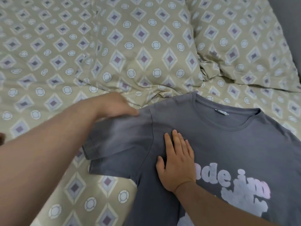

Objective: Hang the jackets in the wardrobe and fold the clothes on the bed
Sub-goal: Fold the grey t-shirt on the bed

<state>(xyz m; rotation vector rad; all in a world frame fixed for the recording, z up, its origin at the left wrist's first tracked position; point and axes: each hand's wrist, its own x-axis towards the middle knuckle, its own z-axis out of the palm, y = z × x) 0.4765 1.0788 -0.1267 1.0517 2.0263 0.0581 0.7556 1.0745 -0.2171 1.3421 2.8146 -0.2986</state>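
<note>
A grey T-shirt (pixel 228 144) with pale printed lettering lies face up on the bed, collar toward the far side. My right hand (pixel 176 160) presses flat on its chest, fingers together, just left of the print. My left hand (pixel 114 105), blurred by motion, pinches the top edge of the shirt's left sleeve (pixel 117 141) at the shoulder; that sleeve spreads out to the left over the bedcover.
The bed has a beige cover (pixel 81 54) printed with diamonds and circles, rumpled in the middle. A pillow (pixel 241 41) in the same print lies at the far right. A grey surface (pixel 291 22) shows at the top right corner.
</note>
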